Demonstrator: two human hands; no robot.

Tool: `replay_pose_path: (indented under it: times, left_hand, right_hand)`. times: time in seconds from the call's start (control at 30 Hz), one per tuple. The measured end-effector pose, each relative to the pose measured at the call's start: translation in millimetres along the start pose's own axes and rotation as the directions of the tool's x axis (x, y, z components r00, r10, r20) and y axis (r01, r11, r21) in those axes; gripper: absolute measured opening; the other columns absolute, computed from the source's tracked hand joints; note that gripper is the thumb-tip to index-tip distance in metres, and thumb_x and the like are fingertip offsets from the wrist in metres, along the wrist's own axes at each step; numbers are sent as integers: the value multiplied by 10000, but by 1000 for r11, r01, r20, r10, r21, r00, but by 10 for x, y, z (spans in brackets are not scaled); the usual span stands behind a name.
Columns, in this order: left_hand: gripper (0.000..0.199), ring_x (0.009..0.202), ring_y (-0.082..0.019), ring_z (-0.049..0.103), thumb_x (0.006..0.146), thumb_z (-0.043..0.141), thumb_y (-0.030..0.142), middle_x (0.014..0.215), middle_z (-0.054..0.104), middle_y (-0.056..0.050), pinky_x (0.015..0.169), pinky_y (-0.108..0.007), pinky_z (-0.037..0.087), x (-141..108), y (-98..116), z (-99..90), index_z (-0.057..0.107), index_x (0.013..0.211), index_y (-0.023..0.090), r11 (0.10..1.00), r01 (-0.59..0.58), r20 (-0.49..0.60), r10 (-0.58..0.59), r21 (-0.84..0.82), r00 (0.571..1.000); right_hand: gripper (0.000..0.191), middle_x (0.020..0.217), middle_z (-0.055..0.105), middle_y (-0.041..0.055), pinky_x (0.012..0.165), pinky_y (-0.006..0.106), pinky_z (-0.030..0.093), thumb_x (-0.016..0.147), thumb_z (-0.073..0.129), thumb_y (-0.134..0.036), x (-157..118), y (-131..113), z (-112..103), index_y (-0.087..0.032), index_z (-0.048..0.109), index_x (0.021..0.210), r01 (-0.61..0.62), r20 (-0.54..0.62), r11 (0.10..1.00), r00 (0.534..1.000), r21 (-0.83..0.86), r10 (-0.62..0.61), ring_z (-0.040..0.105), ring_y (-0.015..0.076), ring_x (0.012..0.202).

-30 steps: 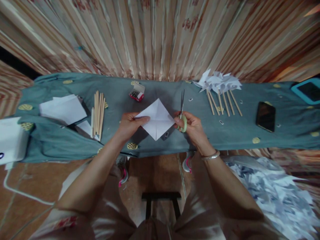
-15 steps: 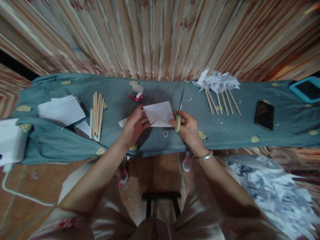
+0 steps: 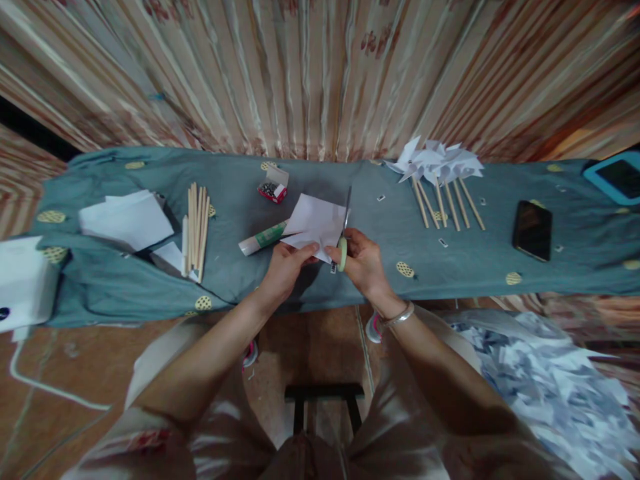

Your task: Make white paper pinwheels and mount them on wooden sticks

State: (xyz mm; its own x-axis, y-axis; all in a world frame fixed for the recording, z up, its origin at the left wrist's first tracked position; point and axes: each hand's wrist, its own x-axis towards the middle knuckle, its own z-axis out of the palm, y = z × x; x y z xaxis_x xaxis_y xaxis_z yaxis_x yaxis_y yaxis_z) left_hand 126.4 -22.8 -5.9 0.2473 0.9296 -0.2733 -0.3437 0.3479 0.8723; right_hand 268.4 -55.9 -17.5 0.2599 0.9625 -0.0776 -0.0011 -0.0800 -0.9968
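Over the middle of the table I hold a white paper square (image 3: 319,217) with a slit running in from its left corner. My left hand (image 3: 286,268) pinches its lower edge, thumb on top. My right hand (image 3: 363,260) has the green-handled scissors (image 3: 343,253) in its fingers, blades pointing away from me, and its fingertips also touch the paper's right corner. Behind the paper, partly covered by it, lies a green and white glue tube (image 3: 263,238). A small red box of metal pins (image 3: 273,187) stands open farther back.
On the left are wooden sticks (image 3: 197,227), a stack of white paper (image 3: 126,220) and a white device (image 3: 23,283). To the right lie paper pinwheels (image 3: 435,163) on sticks, a phone (image 3: 533,230) and a blue-framed device (image 3: 620,179). A heap of folded paper (image 3: 555,387) sits below right.
The paper has turned and its slit now gapes at the left. My left hand has shifted down to the lower edge, uncovering the tube. My right hand with the scissors has moved left.
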Motion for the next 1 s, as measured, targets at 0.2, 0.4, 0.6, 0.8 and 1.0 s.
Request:
replay_pose_path:
  times: [0.2, 0.4, 0.6, 0.8, 1.0]
  left_hand:
    - [347, 742, -151, 658, 550, 863, 257, 843, 741, -22, 713, -273, 533, 5, 31, 10, 718, 846, 146, 998, -25, -30, 24, -53, 999]
    - [305, 770, -163, 663, 554, 863, 271, 850, 743, -24, 714, -268, 547, 95, 174, -54, 699, 788, 163, 990, -144, -110, 142, -10, 984]
    - [384, 800, -181, 692, 553, 870, 299, 917, 736, -28, 610, -254, 530, 185, 349, -182, 691, 882, 215, 977, -212, -206, 213, 28, 955]
    - [336, 849, -200, 700, 580, 847, 323, 968, 738, -27, 621, -269, 528, 172, 372, -199, 679, 856, 232, 975, -220, -179, 223, 38, 958]
    - [365, 821, -206, 681, 551, 851, 337, 926, 743, -46, 607, -258, 522, 162, 303, -163, 681, 840, 194, 979, -190, -208, 201, 70, 957]
  right_hand:
    - [497, 663, 631, -43, 556, 262, 448, 562, 847, -471, -28, -36, 28, -225, 564, 888, -41, 51, 996, 998, 76, 37, 555, 130, 579]
    - [508, 687, 636, -36, 544, 239, 429, 583, 856, -499, -152, -141, 50, -209, 611, 920, -74, 226, 994, 973, 77, 54, 546, 110, 592]
    - [463, 675, 620, -40, 561, 223, 444, 688, 789, -554, -332, -126, 69, -195, 637, 939, -141, 408, 989, 902, -32, 142, 549, 96, 598]
    - [474, 677, 645, -24, 525, 205, 444, 705, 759, -598, -364, -110, 98, -187, 647, 913, -230, 533, 972, 818, -43, 217, 574, 92, 579]
    - [459, 684, 650, -22, 504, 188, 441, 662, 781, -593, -322, -207, 131, -185, 645, 823, -301, 513, 953, 823, 34, 242, 578, 81, 564]
